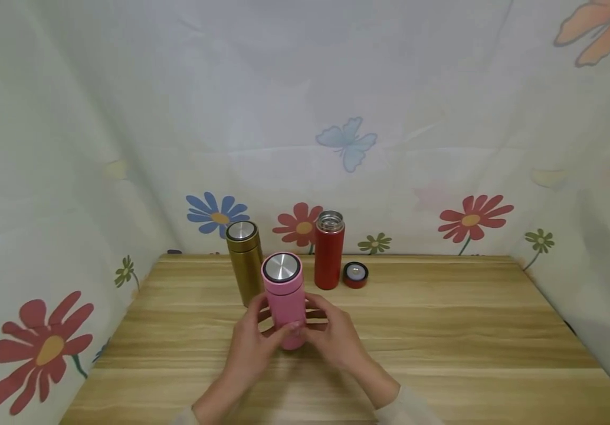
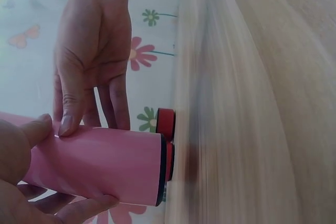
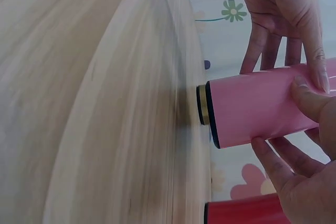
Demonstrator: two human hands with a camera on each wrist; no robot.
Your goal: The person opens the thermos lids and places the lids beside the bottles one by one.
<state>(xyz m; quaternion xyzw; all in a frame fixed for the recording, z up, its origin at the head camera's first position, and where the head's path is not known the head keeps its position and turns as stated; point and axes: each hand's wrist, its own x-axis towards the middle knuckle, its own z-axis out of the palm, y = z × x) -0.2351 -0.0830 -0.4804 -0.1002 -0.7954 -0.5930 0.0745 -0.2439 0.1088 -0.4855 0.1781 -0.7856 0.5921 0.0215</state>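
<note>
Between my two hands is a pink thermos bottle [image 1: 288, 304], upright, its silver-topped lid on. My left hand [image 1: 249, 342] grips its left side, thumb across the front. From the right, my right hand [image 1: 337, 333] holds the same bottle, the two thumbs close together. Both wrist views show the pink thermos bottle's dark base [image 2: 163, 170] raised a little over the wooden table. Just behind on the left stands a gold thermos bottle [image 1: 245, 265] with its lid on, partly hidden by the pink one.
A red thermos bottle [image 1: 328, 254] stands uncapped at the back of the wooden table [image 1: 443, 330], its steel mouth showing. Its red and black lid [image 1: 356, 275] lies beside it on the right. A flowered curtain [image 1: 416, 88] hangs behind and along both sides.
</note>
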